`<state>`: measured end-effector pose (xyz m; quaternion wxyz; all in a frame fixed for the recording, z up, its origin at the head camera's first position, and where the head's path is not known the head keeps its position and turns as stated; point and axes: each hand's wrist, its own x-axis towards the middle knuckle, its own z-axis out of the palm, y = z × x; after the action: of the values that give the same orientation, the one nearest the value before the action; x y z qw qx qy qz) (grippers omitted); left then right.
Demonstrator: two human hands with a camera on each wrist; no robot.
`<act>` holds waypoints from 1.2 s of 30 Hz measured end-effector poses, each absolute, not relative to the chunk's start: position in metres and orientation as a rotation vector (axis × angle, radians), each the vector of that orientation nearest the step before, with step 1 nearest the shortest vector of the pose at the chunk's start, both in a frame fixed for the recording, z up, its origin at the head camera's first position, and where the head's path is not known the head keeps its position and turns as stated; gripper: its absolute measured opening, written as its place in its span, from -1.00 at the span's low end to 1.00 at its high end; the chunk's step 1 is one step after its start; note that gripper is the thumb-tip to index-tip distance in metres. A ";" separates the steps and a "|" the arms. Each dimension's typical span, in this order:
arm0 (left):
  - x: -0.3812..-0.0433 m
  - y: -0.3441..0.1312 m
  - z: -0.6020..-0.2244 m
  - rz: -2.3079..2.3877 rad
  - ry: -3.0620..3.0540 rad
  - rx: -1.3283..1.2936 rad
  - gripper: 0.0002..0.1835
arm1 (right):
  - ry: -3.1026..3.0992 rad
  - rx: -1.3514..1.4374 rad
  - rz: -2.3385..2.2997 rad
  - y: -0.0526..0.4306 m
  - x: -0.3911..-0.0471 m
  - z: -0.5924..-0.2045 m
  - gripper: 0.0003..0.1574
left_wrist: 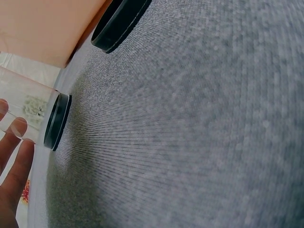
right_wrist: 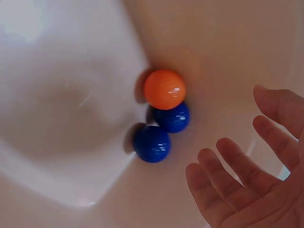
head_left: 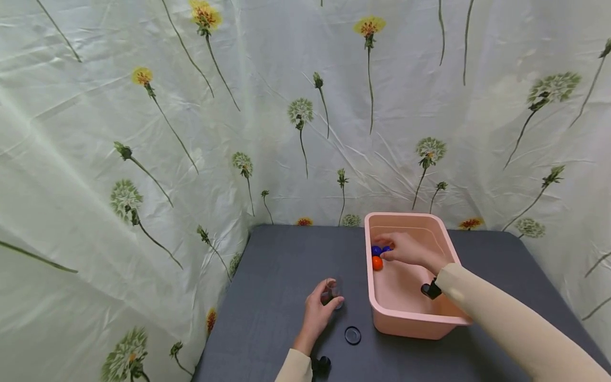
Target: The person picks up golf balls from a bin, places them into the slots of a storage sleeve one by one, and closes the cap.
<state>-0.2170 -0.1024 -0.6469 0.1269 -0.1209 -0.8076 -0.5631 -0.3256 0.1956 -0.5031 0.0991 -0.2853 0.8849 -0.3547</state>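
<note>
My left hand (head_left: 319,312) holds a clear cylindrical container (head_left: 337,291) upright on the dark table, thumb and fingers around its sides. The left wrist view shows fingertips against its see-through wall, just above a black base (left_wrist: 58,122). A round black lid (head_left: 352,335) lies flat on the table nearby. Inside a pink bin (head_left: 410,330), my right hand (head_left: 404,248) reaches over the balls at the left wall. In the right wrist view its fingers are spread and hold nothing. Beside them sit an orange ball (right_wrist: 165,89) and two blue balls, one touching the orange (right_wrist: 175,118), the other lower (right_wrist: 152,144).
The bin's raised rim (head_left: 370,281) stands between my two hands. A dark grey cloth (head_left: 286,265) covers the table. Behind and to the left hangs a pale curtain (head_left: 272,132) printed with dandelions.
</note>
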 end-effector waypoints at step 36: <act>-0.216 -0.101 -0.645 -1.698 -2.363 -0.288 -0.54 | 2.530 -0.695 -0.676 0.181 -0.345 -0.553 -0.74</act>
<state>-0.2155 -0.1010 -0.6455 0.1083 -0.0981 -0.8033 -0.5773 -0.3448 0.1811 -0.5528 0.2145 -0.2506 0.9120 -0.2437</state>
